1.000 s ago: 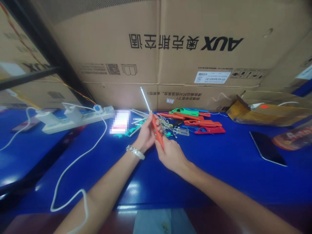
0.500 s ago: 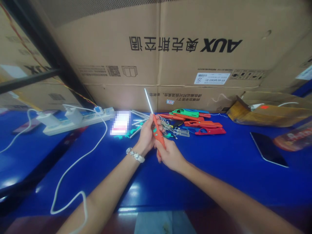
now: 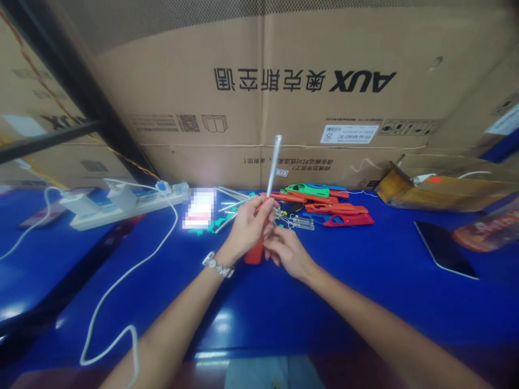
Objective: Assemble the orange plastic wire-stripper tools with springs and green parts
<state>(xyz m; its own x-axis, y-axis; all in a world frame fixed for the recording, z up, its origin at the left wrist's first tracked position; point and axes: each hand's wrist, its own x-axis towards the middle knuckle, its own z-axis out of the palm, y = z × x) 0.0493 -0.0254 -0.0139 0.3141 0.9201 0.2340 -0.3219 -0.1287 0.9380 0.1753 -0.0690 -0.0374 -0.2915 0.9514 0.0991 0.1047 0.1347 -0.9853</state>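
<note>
My left hand (image 3: 250,224) is wrapped round an orange long-neck lighter (image 3: 254,255), whose metal tube (image 3: 274,165) points up and away, tilted slightly right. The handle's lower end shows below the left palm. My right hand (image 3: 287,249) is closed against the handle's right side, its fingers curled at the edge; their exact contact is partly hidden. Just beyond the hands lie loose metal tubes (image 3: 231,193), teal plastic pieces (image 3: 219,223) and clear parts with thin wires (image 3: 303,222). To their right is a pile of red and orange lighter casings (image 3: 336,208) with a green casing (image 3: 306,189).
A power strip (image 3: 130,202) with plugs and a white cable (image 3: 133,270) lies left. Near it glows a blurred bright screen (image 3: 199,208). At right are a phone (image 3: 444,251), a bottle (image 3: 486,232) and an open cardboard box (image 3: 441,189). A large cardboard sheet (image 3: 300,113) stands behind.
The lighter has turned: its tube tip swung right and its handle end swung left. My right hand has shifted from the handle's lower end to its right side.
</note>
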